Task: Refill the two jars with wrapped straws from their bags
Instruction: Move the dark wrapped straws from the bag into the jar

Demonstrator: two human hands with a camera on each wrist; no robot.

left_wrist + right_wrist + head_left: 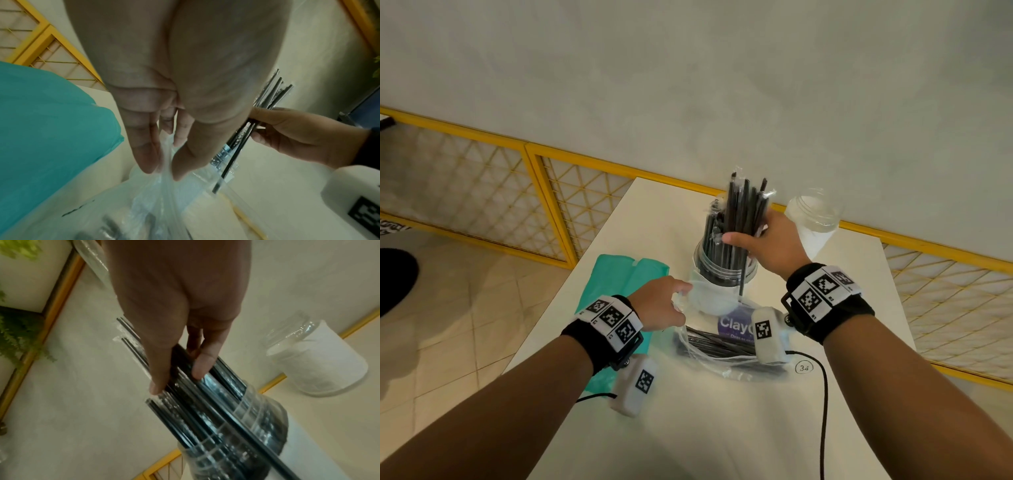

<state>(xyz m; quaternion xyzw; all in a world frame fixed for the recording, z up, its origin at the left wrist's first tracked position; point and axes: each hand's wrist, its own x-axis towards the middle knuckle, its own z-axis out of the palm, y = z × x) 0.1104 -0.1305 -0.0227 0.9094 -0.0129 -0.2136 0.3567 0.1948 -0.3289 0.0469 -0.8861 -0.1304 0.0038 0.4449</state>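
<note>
A clear jar (722,270) with a white label stands mid-table, holding several black wrapped straws. My right hand (767,245) grips a bundle of black wrapped straws (744,209) over the jar's mouth; its fingers (202,368) curl round the bundle (213,395), most of which stands in the jar (252,426), while one straw hangs outside the glass. My left hand (664,301) pinches the rim of a clear plastic bag (719,346) of black straws lying in front of the jar; thumb and fingers (148,154) squeeze the film (164,191). A second jar (813,219), clear with a white label, stands empty behind on the right.
A teal bag (619,294) lies flat at the table's left edge. The white table (722,428) carries a circled "34" mark (804,368) and a black cable (823,411). Yellow-framed lattice panels (551,192) run behind along a grey wall.
</note>
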